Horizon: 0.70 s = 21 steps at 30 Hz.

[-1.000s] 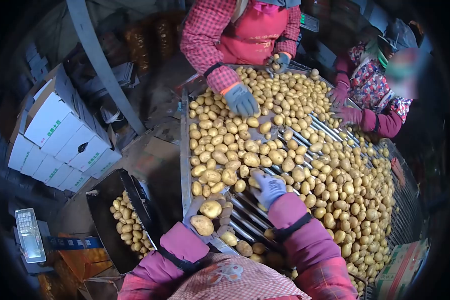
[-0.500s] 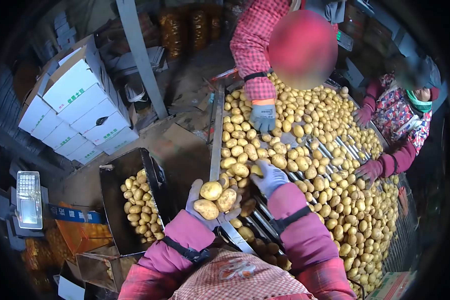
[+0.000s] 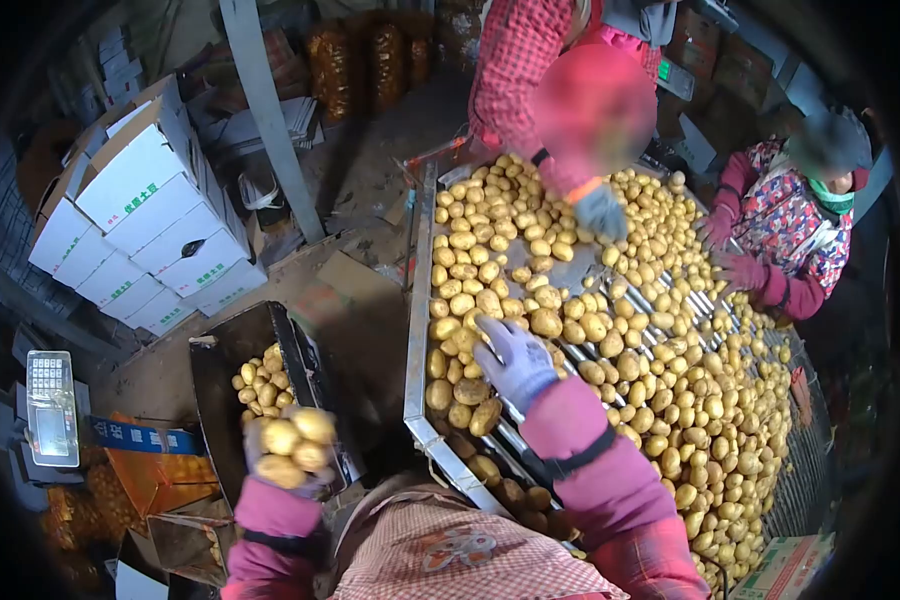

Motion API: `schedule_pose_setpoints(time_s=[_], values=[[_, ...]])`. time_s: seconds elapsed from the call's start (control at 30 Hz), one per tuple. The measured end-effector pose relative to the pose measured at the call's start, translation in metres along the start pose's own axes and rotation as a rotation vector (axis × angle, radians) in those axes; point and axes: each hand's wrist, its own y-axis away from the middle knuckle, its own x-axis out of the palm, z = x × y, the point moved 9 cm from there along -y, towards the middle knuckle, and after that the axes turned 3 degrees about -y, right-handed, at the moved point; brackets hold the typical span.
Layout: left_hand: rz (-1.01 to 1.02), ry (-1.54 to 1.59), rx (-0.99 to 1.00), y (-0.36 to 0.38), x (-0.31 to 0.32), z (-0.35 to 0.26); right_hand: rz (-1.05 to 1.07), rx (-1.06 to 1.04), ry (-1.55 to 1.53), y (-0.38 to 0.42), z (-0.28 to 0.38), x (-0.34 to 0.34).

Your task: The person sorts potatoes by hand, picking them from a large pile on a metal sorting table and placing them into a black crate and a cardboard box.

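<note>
My gloved left hand (image 3: 316, 487) is curled under several potatoes (image 3: 281, 436), a little blurred, and holds them above the near end of an open carton (image 3: 210, 410). More potatoes (image 3: 263, 380) lie inside that carton. On the metal sorting table (image 3: 419, 360), my gloved right hand (image 3: 518, 366) rests over loose potatoes (image 3: 468, 391), fingers spread and pointing up-left. No potato shows in its grasp. Steel rollers (image 3: 530, 447) run beneath and beside this hand.
Across the table, one co-worker's gloved hand (image 3: 601, 212) reaches into the potatoes; another co-worker's hands (image 3: 738, 270) are at the right edge. White cartons (image 3: 160, 235) are stacked left, near a metal post (image 3: 270, 120). A scale display (image 3: 52, 408) stands lower left.
My left hand has carried its potatoes left, from the table's edge to above the carton. My right hand has shifted slightly left, and the potato at its fingers no longer shows there.
</note>
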Motion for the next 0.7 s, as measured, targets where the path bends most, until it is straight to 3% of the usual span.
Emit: schedule_pose_setpoints(time_s=[0.03,0.07,0.13,0.17,0.23,0.3,0.37,0.4,0.43,0.5,0.53,0.57,0.63,0.7], values=[[-0.021,0.074,0.077,0.011,-0.008,-0.029,0.034,-0.009,0.068,-0.008,0.007,0.007],[-0.189,-0.391,0.236,0.026,-0.031,-0.064,0.04,-0.1,0.145,-0.015,0.007,0.027],[-0.502,-1.017,0.377,0.054,-0.125,-0.15,0.045,-0.183,0.212,-0.012,0.004,0.056],[-0.649,-1.164,0.38,0.051,-0.182,-0.188,0.093,-0.164,0.318,-0.015,0.002,0.065],[-1.026,-1.208,0.362,0.068,-0.105,-0.174,0.147,-0.133,0.428,-0.014,-0.009,0.065],[-0.629,-1.079,0.346,0.022,-0.069,-0.144,0.192,0.066,-0.113,-0.007,-0.051,0.04],[-0.375,-1.164,0.345,-0.02,-0.016,-0.086,0.132,0.371,-0.849,0.018,-0.095,0.001],[-0.012,-1.04,0.126,-0.061,-0.047,-0.069,0.031,0.397,-0.987,0.036,-0.098,-0.035],[-0.055,-1.375,0.284,-0.046,0.051,-0.01,-0.077,0.421,-1.124,0.058,-0.1,-0.071],[0.257,-1.278,0.146,-0.058,0.095,0.067,-0.276,0.47,-1.347,0.103,-0.126,-0.119],[0.279,-1.6,0.114,-0.066,0.086,0.087,-0.365,0.476,-1.342,0.125,-0.139,-0.139],[0.479,-1.908,0.286,-0.068,0.11,0.113,-0.454,0.48,-1.337,0.148,-0.153,-0.156],[0.697,-2.51,0.187,-0.081,0.113,0.159,-0.441,0.394,-1.292,0.177,-0.168,-0.176],[0.752,-2.709,0.153,-0.091,0.116,0.18,-0.541,0.502,-1.341,0.205,-0.185,-0.176]])
